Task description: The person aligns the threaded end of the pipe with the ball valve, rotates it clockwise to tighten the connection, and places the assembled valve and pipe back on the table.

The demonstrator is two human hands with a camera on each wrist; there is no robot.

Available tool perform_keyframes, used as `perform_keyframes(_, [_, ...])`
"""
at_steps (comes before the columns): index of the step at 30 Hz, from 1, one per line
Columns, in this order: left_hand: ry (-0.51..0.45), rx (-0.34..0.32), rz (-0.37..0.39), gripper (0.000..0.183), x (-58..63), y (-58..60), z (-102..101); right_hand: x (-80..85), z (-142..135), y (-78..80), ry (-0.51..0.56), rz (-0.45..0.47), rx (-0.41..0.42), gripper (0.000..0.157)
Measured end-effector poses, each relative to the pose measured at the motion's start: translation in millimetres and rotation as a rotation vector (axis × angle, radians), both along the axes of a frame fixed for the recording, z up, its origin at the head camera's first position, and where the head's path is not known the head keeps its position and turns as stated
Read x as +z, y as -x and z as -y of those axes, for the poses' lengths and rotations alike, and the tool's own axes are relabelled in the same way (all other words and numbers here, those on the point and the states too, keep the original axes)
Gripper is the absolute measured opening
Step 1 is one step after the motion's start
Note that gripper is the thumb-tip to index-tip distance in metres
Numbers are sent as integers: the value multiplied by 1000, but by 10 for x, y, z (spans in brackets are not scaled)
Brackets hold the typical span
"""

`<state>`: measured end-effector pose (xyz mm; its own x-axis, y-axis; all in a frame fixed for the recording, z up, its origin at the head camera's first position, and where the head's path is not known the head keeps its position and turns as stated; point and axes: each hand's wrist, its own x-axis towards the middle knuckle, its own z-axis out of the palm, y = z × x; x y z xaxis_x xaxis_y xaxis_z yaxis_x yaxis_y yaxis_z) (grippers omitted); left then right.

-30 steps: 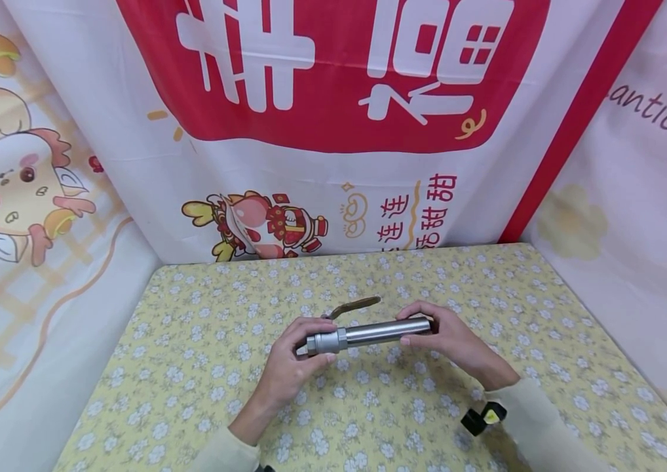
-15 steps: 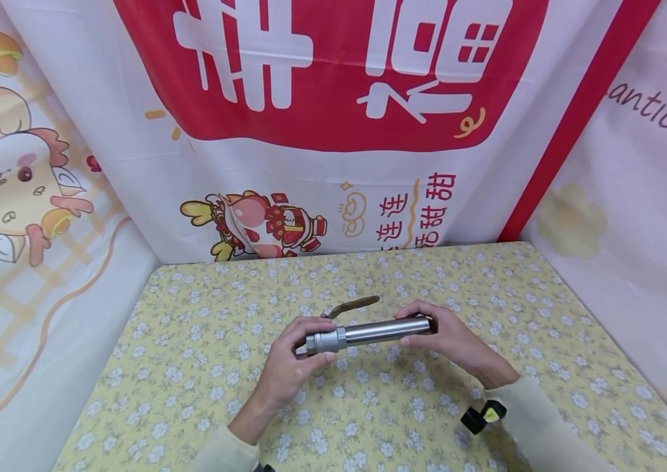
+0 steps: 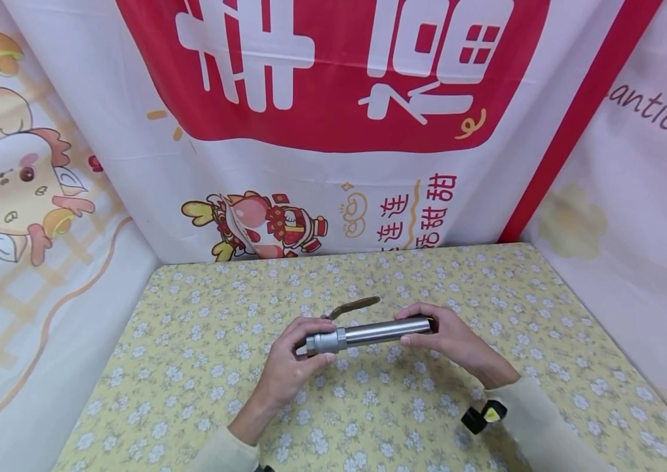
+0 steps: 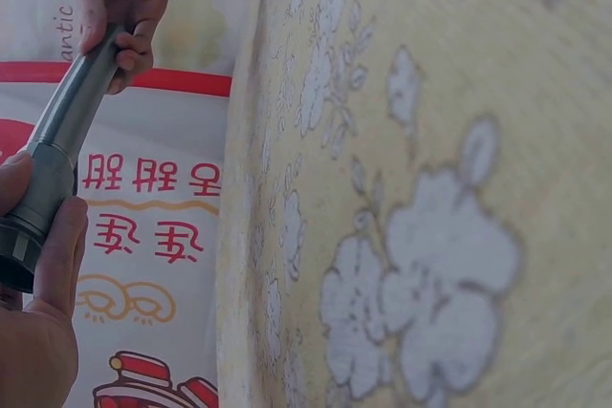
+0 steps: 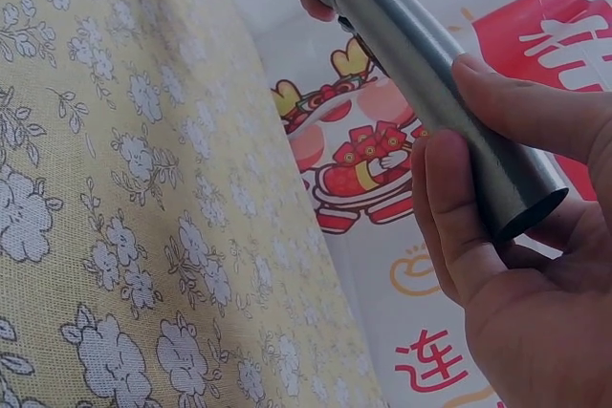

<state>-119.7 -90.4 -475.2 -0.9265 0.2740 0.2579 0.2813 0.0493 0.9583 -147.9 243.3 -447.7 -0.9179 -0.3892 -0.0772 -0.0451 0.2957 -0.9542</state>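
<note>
A silver valve (image 3: 326, 341) with a brownish lever handle (image 3: 359, 305) is joined end to end with a smooth steel pipe (image 3: 377, 332). Fingers and thumb of my left hand (image 3: 287, 367) grip the valve body at its hex collars; the palm hides part of it. At the other end, my right hand (image 3: 457, 344) holds the pipe between thumb and fingers. The right wrist view shows the pipe's open end (image 5: 535, 212) in that hand. Valve and pipe lie in one line, raised over the cloth, the lever pointing toward the right.
A yellow floral cloth (image 3: 192, 406) covers the table. Printed fabric hangs along the back (image 3: 333, 164) and both sides. A black device with a yellow mark (image 3: 483, 417) sits at the right sleeve.
</note>
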Motion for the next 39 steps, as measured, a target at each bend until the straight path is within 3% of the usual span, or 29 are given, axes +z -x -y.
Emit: perform_keyframes(39, [13,2,-8,48,2,-13,-21,14,-35,8,-56,65,-41,41])
